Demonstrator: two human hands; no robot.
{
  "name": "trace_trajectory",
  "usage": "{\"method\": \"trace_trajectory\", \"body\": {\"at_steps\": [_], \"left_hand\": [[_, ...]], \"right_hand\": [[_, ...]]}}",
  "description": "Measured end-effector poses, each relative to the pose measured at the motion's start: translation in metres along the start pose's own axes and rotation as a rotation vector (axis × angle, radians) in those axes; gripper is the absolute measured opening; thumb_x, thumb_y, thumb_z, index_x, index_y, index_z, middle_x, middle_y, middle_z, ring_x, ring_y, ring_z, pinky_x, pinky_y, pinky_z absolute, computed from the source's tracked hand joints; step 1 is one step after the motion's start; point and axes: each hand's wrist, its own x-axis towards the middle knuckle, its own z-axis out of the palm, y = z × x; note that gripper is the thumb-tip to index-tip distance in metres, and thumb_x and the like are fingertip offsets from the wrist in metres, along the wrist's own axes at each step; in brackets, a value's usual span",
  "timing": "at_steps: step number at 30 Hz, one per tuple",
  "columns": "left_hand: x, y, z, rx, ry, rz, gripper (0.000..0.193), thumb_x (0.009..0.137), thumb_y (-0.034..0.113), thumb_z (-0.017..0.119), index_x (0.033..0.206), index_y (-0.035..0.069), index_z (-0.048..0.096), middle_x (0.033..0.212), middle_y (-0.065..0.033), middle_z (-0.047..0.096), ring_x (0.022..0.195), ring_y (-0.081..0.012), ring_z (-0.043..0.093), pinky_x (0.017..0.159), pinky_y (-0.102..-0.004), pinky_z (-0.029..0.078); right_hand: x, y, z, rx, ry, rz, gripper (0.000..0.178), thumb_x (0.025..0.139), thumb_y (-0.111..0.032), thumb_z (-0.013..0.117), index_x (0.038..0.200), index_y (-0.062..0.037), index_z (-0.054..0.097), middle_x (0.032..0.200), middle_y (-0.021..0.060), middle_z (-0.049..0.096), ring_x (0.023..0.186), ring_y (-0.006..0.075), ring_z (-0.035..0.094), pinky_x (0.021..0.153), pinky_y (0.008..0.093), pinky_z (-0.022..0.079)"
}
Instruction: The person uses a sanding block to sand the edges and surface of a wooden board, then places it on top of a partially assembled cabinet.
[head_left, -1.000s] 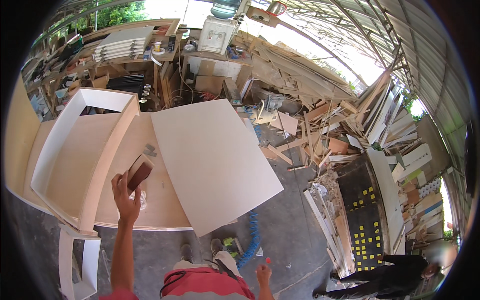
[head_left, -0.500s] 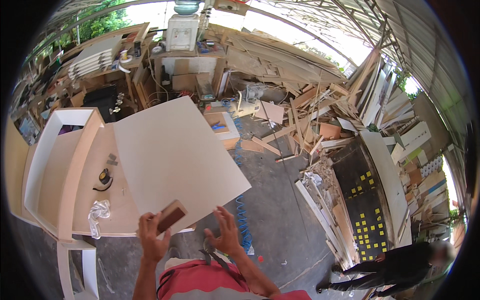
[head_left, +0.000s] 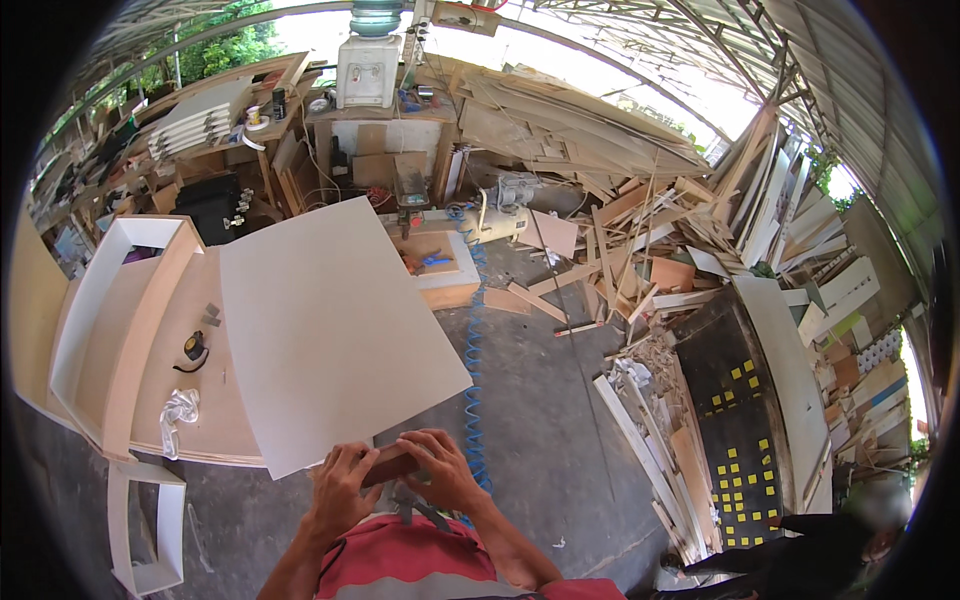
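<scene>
A brown rectangular block with a reddish-brown face is held level in front of my body, between both hands. My left hand grips its left end, fingers curled over the top. At the other end, the fingers and thumb of my right hand close round it. Just beyond my hands lies a large pale flat panel, its near edge close to my fingers. The panel rests on a light wooden worktop, partly covering it.
On the worktop are a tape measure and a crumpled white cloth. A wooden frame stands at the left. A coiled blue hose hangs to the panel's right. Wood offcuts pile up behind; another person is at lower right.
My right hand has come left and taken hold of the block, which only my left hand held before. The block has turned from tilted to nearly level and moved nearer my body.
</scene>
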Motion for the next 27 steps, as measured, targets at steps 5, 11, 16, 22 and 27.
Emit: {"method": "trace_trajectory", "body": {"at_steps": [5,11,16,22,27], "left_hand": [[-0.002,-0.002,-0.003,-0.007,-0.051,-0.003,0.061,0.063,0.010,0.086,0.121,0.005,0.065,0.117,-0.0108,0.060,0.111,-0.0332,0.059,0.092,-0.0458,0.051],[0.001,0.002,-0.013,0.002,-0.115,-0.045,0.067,0.065,0.014,0.087,0.127,0.005,0.062,0.119,-0.0124,0.061,0.113,-0.0333,0.060,0.094,-0.0459,0.051],[0.002,-0.004,-0.015,0.039,-0.176,-0.030,0.071,0.067,0.020,0.087,0.130,0.005,0.059,0.121,-0.0147,0.062,0.113,-0.0354,0.060,0.097,-0.0466,0.050],[0.006,-0.008,-0.019,0.003,-0.226,-0.043,0.072,0.068,0.023,0.087,0.130,0.002,0.058,0.118,-0.0158,0.063,0.111,-0.0367,0.062,0.095,-0.0466,0.051],[0.010,-0.004,-0.016,0.001,-0.113,-0.065,0.069,0.071,0.025,0.087,0.129,0.002,0.058,0.114,-0.0169,0.064,0.105,-0.0363,0.065,0.087,-0.0458,0.055]], "right_hand": [[0.000,0.003,-0.002,0.070,-0.042,0.011,0.072,0.066,-0.010,0.085,0.134,-0.0126,0.059,0.131,0.0073,0.058,0.121,0.0332,0.053,0.103,0.0449,0.049],[0.001,0.005,-0.005,0.119,-0.049,-0.005,0.069,0.067,-0.011,0.086,0.131,-0.0120,0.062,0.130,0.0068,0.058,0.120,0.0326,0.053,0.101,0.0446,0.050],[0.002,0.003,-0.010,0.084,-0.045,-0.041,0.069,0.066,-0.013,0.088,0.130,-0.0124,0.063,0.129,0.0061,0.059,0.119,0.0321,0.053,0.101,0.0441,0.051],[-0.001,0.004,-0.013,0.107,0.015,-0.051,0.066,0.069,-0.013,0.087,0.130,-0.0118,0.061,0.131,0.0073,0.058,0.121,0.0343,0.053,0.102,0.0448,0.050],[-0.004,-0.002,-0.010,0.202,0.226,0.146,0.075,0.074,-0.011,0.087,0.141,-0.0111,0.054,0.143,0.0118,0.050,0.124,0.0326,0.055,0.098,0.0427,0.052]]}}
